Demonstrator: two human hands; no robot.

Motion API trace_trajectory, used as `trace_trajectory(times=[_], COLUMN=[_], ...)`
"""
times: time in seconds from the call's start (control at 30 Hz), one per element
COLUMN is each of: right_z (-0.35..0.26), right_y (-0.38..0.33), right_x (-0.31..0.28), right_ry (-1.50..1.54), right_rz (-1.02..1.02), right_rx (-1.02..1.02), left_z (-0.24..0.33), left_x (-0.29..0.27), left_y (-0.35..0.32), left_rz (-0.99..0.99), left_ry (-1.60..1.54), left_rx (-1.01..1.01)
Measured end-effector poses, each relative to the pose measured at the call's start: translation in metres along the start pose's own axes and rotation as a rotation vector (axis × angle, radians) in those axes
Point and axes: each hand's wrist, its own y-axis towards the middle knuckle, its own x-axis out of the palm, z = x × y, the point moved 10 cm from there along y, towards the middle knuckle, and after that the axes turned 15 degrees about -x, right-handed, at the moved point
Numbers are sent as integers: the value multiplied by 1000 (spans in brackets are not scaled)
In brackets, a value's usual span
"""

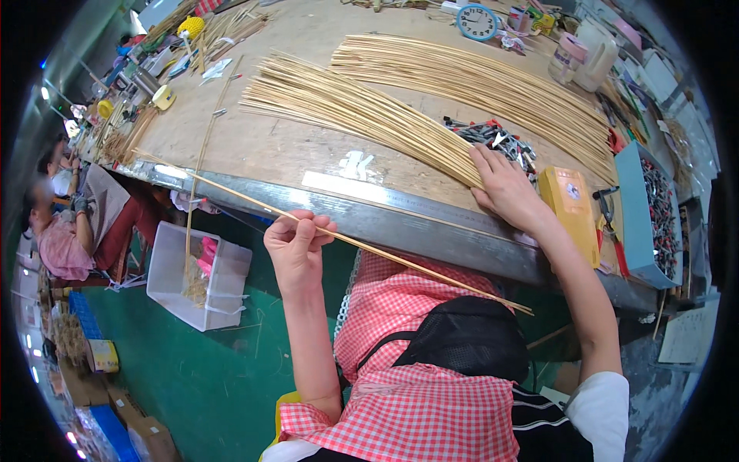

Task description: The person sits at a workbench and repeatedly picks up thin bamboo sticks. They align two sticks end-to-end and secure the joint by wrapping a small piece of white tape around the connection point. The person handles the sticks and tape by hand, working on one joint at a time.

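My left hand (295, 242) is closed in a pinch around one long, thin bamboo strip (431, 271). The strip slants from above the table edge at the left down past my lap to the right. My right hand (506, 189) lies on the near end of a loose bundle of pale strips (362, 108), fingers stretched over them and thumb at their ends. Behind this bundle a second spread of strips (477, 81) runs across the table. Red-and-black clips (504, 142) lie in a heap between the two bundles, just beyond my right fingers.
Right of my hand are a yellow box (568, 208), pliers (605, 206) and a blue box (630, 223) of clips. A metal ruler (431, 209) lies along the table edge. A white bin (173, 277) stands on the floor; people (69, 239) sit at the left.
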Motion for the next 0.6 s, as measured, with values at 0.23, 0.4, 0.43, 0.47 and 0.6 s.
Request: trace_trajectory(times=[0.23,0.4,0.43,0.47,0.6], right_z=[3,3,6,9,11], right_y=[-7,-6,-3,0,6], right_x=[-1,-22,-27,-29,-31], right_ry=[34,52,75,97,72], right_rz=[38,131,144,157,253], right_rx=[-18,33,56,80,144], left_z=[-3,-8,-10,-12,-16], left_x=[-8,-6,-5,-3,1], left_y=[2,4,4,4,2], left_rz=[5,-13,-16,-20,-17], left_ry=[-1,23,23,24,33], left_rx=[6,-24,-25,-27,-52])
